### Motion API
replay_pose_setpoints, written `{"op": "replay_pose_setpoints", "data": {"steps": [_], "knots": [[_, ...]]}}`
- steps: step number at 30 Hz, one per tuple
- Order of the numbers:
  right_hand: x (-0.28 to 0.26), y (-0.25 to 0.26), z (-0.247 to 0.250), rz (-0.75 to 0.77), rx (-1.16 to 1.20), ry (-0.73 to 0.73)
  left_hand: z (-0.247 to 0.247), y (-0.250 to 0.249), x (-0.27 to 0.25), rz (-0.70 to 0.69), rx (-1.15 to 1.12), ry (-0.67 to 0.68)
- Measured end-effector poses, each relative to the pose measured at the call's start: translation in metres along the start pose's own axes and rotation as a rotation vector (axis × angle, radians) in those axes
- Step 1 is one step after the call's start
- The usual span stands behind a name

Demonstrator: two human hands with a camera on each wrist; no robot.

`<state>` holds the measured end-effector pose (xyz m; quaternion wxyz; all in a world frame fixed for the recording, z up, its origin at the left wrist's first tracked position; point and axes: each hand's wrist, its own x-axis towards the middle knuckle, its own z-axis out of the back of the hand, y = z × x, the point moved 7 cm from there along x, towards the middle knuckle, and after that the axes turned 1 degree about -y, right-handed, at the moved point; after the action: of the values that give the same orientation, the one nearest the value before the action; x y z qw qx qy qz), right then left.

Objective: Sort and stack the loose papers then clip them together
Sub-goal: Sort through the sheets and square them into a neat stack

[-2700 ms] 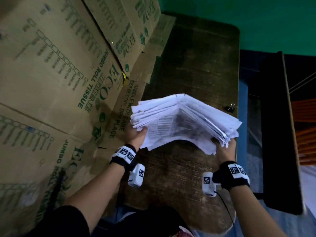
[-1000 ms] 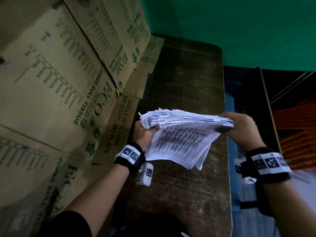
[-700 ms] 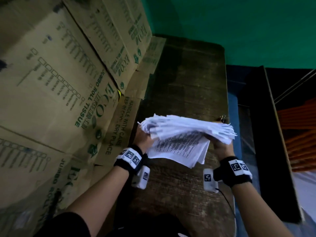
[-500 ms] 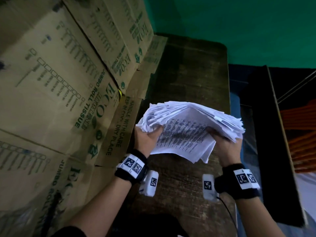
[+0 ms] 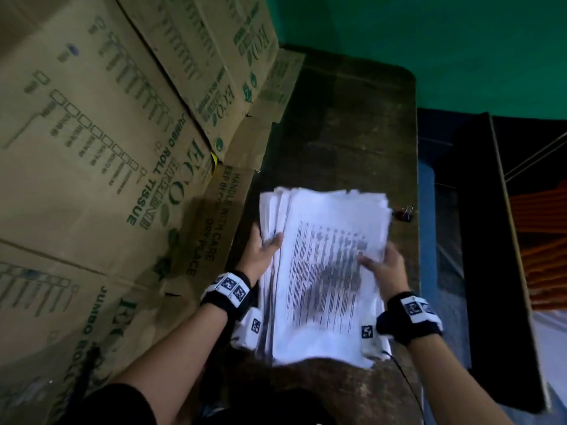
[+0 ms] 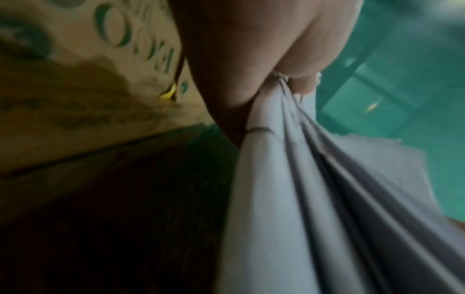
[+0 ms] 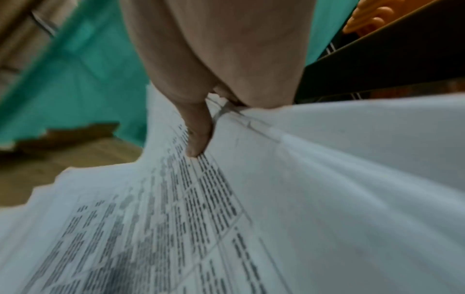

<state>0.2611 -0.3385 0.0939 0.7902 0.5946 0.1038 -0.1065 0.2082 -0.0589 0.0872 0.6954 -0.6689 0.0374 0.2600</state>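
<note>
A thick stack of printed white papers (image 5: 322,271) is held over the dark wooden table (image 5: 352,133), printed side up, its edges uneven. My left hand (image 5: 264,250) grips the stack's left edge, thumb on top; in the left wrist view the sheets (image 6: 314,199) bunch between thumb and fingers of the left hand (image 6: 284,79). My right hand (image 5: 380,265) grips the right edge, thumb laid on the print; the right hand (image 7: 214,119) and papers (image 7: 226,218) fill the right wrist view. A black binder clip (image 5: 405,213) lies on the table just right of the stack's far corner.
Flattened brown cardboard boxes (image 5: 107,164) lean along the table's left side. A green wall (image 5: 429,41) stands behind. Right of the table's edge are a blue strip of floor (image 5: 429,210) and a dark panel (image 5: 491,256).
The stack, held edge-up and bowed before, has been turned flat with the printed page facing up and lowered toward the table. Both hands kept their grip at its sides.
</note>
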Motion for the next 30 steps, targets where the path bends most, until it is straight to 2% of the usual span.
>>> {"op": "replay_pose_setpoints", "data": {"steps": [3, 6, 9, 11, 12, 14, 16, 18, 20, 22, 26, 30], "knots": [[0.012, -0.054, -0.015, -0.186, -0.184, 0.037, -0.006, 0.046, 0.01, 0.051, 0.074, 0.023], [0.022, -0.097, -0.017, -0.358, -0.404, 0.048, -0.003, 0.073, 0.02, 0.127, 0.133, -0.013], [0.027, -0.099, -0.022, -0.346, -0.642, 0.113, -0.001, 0.085, 0.032, 0.134, 0.179, -0.013], [0.029, -0.073, -0.026, -0.237, -0.885, 0.096, 0.002, 0.089, 0.038, 0.116, 0.234, -0.026], [0.032, -0.058, -0.035, -0.111, -0.984, 0.104, 0.004, 0.087, 0.039, 0.106, 0.261, -0.036], [0.035, -0.023, -0.074, 0.268, -1.139, 0.195, 0.005, 0.09, 0.044, 0.106, 0.231, -0.04], [0.031, -0.001, -0.125, 0.649, -1.257, 0.356, 0.003, 0.093, 0.045, 0.12, 0.177, -0.009], [0.032, 0.006, -0.161, 0.857, -1.348, 0.482, 0.0, 0.096, 0.047, 0.122, 0.138, -0.003], [0.035, 0.006, -0.181, 0.956, -1.416, 0.589, -0.002, 0.101, 0.048, 0.147, 0.047, -0.018], [0.038, 0.001, -0.189, 1.006, -1.496, 0.636, -0.003, 0.106, 0.049, 0.199, -0.056, -0.031], [0.043, 0.003, -0.194, 1.036, -1.518, 0.654, -0.003, 0.115, 0.053, 0.236, -0.17, 0.005], [0.046, 0.003, -0.194, 1.004, -1.517, 0.672, -0.003, 0.12, 0.051, 0.276, -0.23, -0.033]]}}
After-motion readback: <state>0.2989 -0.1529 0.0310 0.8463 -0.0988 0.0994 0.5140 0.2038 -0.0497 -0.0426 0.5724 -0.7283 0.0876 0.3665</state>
